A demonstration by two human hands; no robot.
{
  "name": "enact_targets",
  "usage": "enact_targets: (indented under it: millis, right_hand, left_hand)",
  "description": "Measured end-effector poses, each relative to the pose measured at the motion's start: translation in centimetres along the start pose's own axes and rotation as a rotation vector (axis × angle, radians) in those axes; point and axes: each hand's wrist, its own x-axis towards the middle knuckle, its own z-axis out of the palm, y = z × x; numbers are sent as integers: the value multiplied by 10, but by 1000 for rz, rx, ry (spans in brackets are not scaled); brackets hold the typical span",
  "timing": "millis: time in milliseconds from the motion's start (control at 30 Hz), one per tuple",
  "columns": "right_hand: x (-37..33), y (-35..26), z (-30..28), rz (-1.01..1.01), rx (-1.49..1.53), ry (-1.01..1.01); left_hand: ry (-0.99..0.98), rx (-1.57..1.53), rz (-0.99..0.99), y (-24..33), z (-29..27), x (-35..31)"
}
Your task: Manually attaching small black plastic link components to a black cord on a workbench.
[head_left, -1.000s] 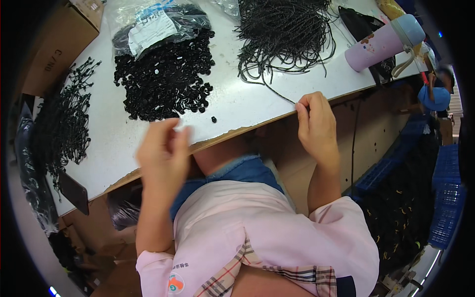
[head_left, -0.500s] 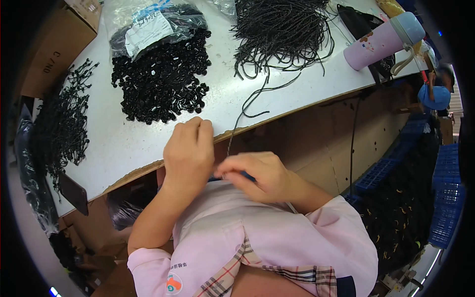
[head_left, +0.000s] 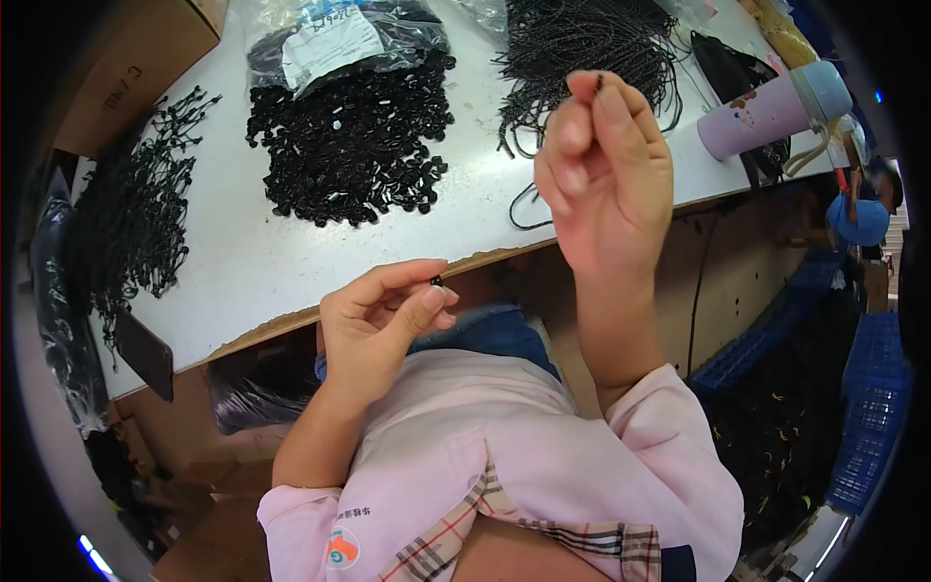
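Near the table's front edge, my left hand [head_left: 373,325] pinches a small shiny black plastic piece [head_left: 436,281] between thumb and forefinger. My right hand [head_left: 616,184] is raised over the table edge, palm toward me. Its thumb and forefinger are closed on a dark cord [head_left: 598,85], of which only a short bit shows at the fingertips. A pile of small black plastic pieces [head_left: 349,150] lies beyond my left hand, spilling from a clear bag [head_left: 412,24] with a white label. Behind my right hand is a bundle of black-grey cords [head_left: 572,44].
Finished-looking knotted black cords [head_left: 145,204] lie at the table's left, beside a phone [head_left: 144,354] on the edge. A cardboard box [head_left: 126,73] stands far left. A lilac bottle [head_left: 756,112] lies far right. Blue crates [head_left: 873,417] stand right, near another person [head_left: 863,209].
My hands have parted. The right has risen up and to the right with the cord; the left has turned and lowered slightly, now showing the black piece in its pinch.
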Motion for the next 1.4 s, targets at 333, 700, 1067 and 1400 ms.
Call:
enact_targets:
  millis: [333,700,1067,1400]
  right_hand:
    - [-72,15,5,320,-580,-299]
    - [-68,20,-4,437,-445,-343]
    - [-21,45,-20,366,-352,-317]
    - [-9,53,-22,352,-326,-279]
  left_hand:
    - [-21,242,403,-9,-6,-11]
    - [-67,424,517,-6,-8,-6]
    - [37,-53,225,-2,0,36]
    - [108,103,275,1,0,59]
